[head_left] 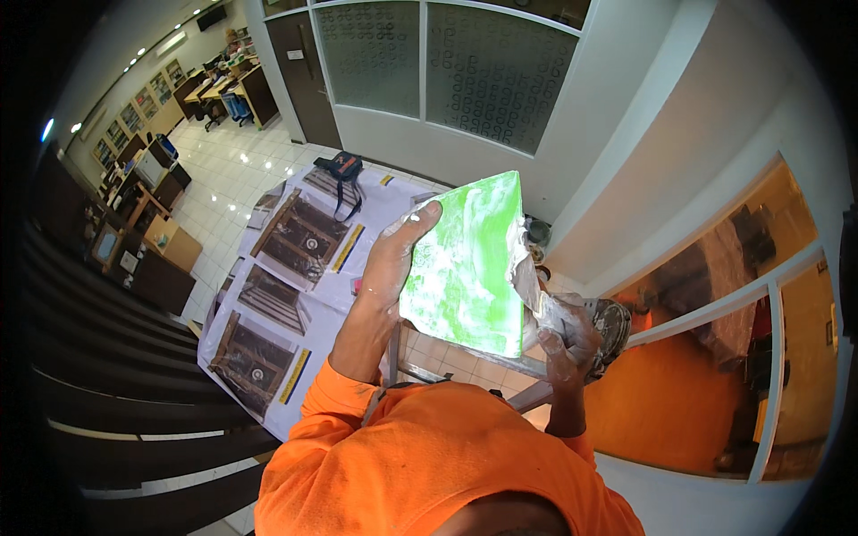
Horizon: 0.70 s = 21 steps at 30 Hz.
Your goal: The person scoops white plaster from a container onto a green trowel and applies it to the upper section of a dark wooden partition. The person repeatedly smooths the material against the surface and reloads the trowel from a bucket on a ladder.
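My left hand (399, 255) grips a flat bright green board (460, 268) by its left edge, the thumb lying on its face. White paste is smeared over the board. My right hand (568, 338), coated in the same white paste, is closed around a putty knife (525, 279) whose paste-covered blade rests along the board's right edge. The knife's handle is mostly hidden in the fingers. Just beyond the right hand stands a round, paste-stained container (611, 329), partly covered by the hand.
Metal rails (429, 373), perhaps of a ladder, run below the board. A large printed sheet (268, 308) covers the floor at left, with a dark strapped bag (340, 166) on it. Ahead is a wall with frosted windows (496, 76); glazed panels (715, 357) are at right.
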### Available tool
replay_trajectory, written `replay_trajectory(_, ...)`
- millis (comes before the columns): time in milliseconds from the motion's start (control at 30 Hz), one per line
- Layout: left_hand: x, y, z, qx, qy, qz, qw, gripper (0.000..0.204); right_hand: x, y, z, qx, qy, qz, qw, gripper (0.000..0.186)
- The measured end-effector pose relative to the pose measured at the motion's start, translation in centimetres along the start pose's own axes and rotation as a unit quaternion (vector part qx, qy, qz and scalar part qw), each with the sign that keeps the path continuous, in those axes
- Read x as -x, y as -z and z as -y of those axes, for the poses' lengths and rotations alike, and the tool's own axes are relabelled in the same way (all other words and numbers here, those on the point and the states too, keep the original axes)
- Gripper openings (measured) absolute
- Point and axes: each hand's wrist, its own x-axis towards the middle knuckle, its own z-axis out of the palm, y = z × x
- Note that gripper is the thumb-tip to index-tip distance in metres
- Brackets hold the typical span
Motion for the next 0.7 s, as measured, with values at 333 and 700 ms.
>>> replay_trajectory(333, -1.3, -0.1, 0.6, -0.003, -0.035, 0.009, 0.999, 0.045, 0.0, 0.8, 2.8, 0.057, 0.006, -0.006, 0.998, 0.037)
replay_trajectory(700, -2.4, 1.9, -0.3, 0.004, -0.029, 0.036, 0.999, 0.044, -1.4, 1.6, 2.4, -0.276, -0.104, -0.052, 0.954, 0.053)
